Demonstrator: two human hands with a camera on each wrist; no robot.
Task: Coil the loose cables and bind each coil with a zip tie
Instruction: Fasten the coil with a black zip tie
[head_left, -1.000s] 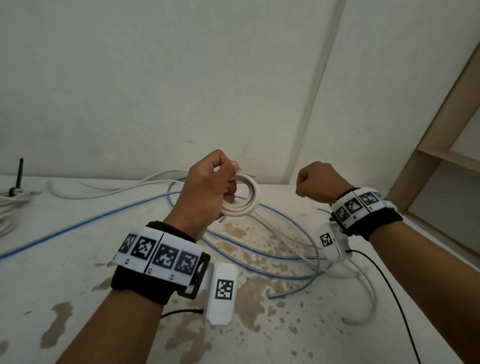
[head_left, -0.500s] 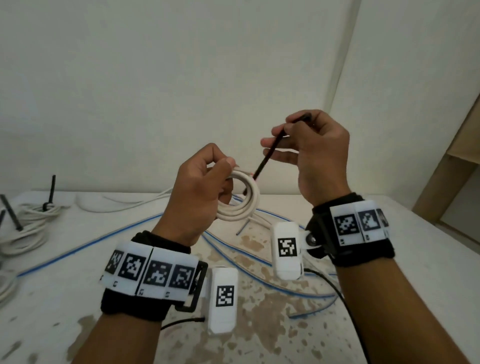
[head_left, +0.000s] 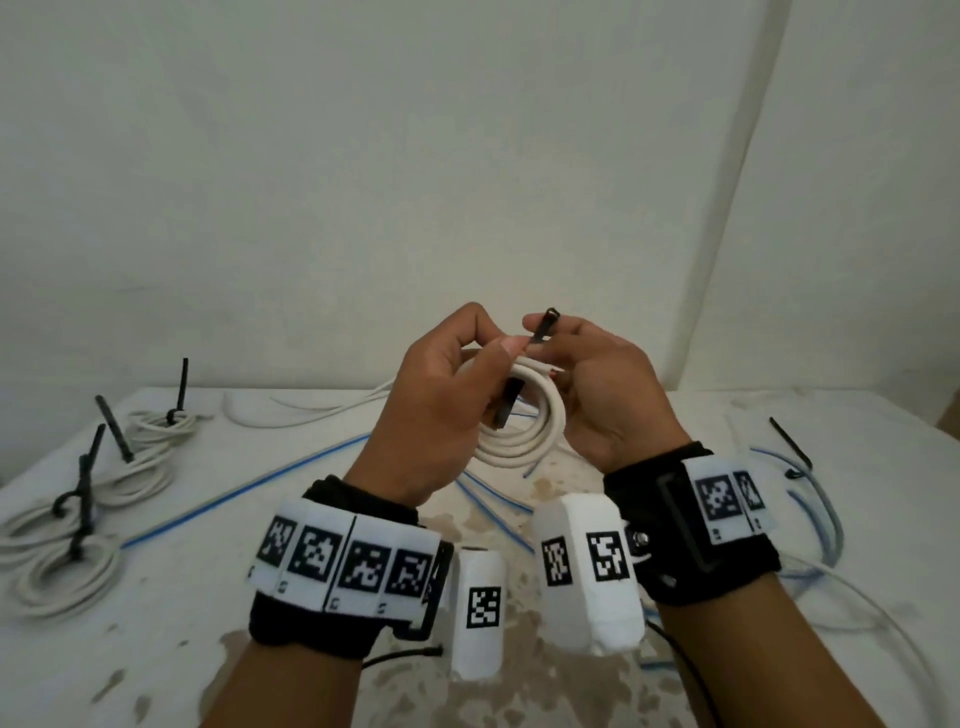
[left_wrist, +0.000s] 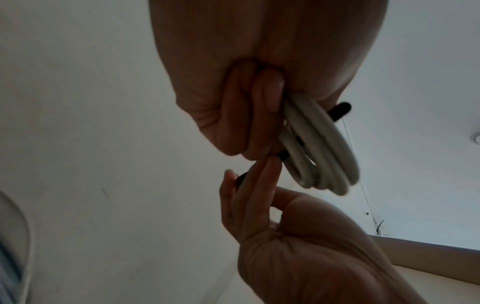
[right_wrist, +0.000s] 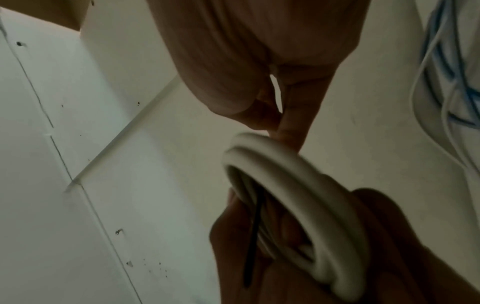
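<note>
The left hand (head_left: 441, 400) holds a small white cable coil (head_left: 524, 426) up in the air, above the table (head_left: 857, 457). Its fingers and thumb are curled around the loops. The right hand (head_left: 602, 395) is just beside it and pinches the top end of a black zip tie (head_left: 543, 332) between thumb and fingers. The tie runs down through the middle of the coil, and its lower end pokes out in front of the left palm.

Here is what could go wrong, I think. The coil is springy. If the left hand lets its hold go loose, the loops could pop open and the winding would have to be done again. The tie is thin and slippery. If the right hand's pinch slips, the tie could slide out of the ring and drop. The tail end also has to go into the tiny head of the tie, and it could miss.

On the left side of the table lie white coils (head_left: 67, 571) that are already bound, with black tie tails (head_left: 111, 434) sticking up. A long blue cable (head_left: 249, 488) and a loose white cable (head_left: 311, 415) lie under the hands. At the right lies a blue cable bundle (head_left: 815, 514) with a black tie on it. Nothing stands between the two hands, but the loose cables below could catch a dropped tie.
</note>
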